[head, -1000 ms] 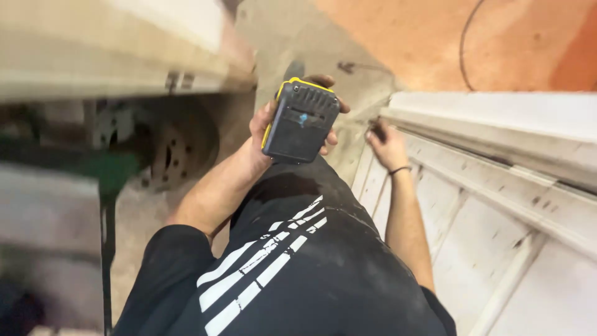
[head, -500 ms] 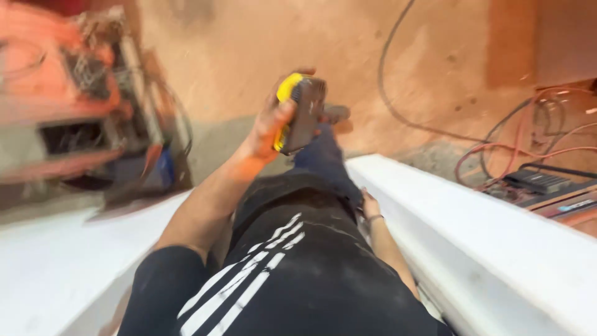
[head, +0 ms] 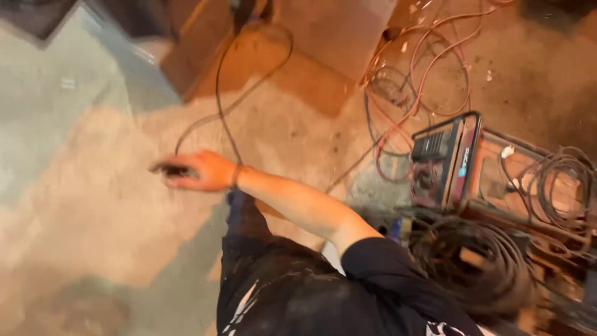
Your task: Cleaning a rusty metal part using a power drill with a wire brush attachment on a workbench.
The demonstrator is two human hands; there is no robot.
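Note:
My right hand (head: pixel 202 171), with a thin band at the wrist, reaches out to the left over the dusty concrete floor (head: pixel 93 205). Something small and dark (head: pixel 166 168) sits at its fingertips, too blurred to name, and the grip on it is unclear. My forearm runs back to a black sleeve (head: pixel 379 264) and dark trousers with white stripes (head: pixel 249 305) at the bottom of the view. A black cable (head: pixel 219 93) trails across the floor just beyond the hand. My left hand is out of view, and so is the yellow and black power tool.
A boxy dark and red machine (head: pixel 451 158) stands to the right. A thick coil of black cable (head: pixel 482 264) lies in front of it, and loose red and black cables (head: pixel 423 74) lie behind it. A brown board or step (head: pixel 249 56) lies at the top.
The view has swung away from the white panels to the floor and the machine. My left hand and the power tool it held have left the view. My right hand now reaches out left.

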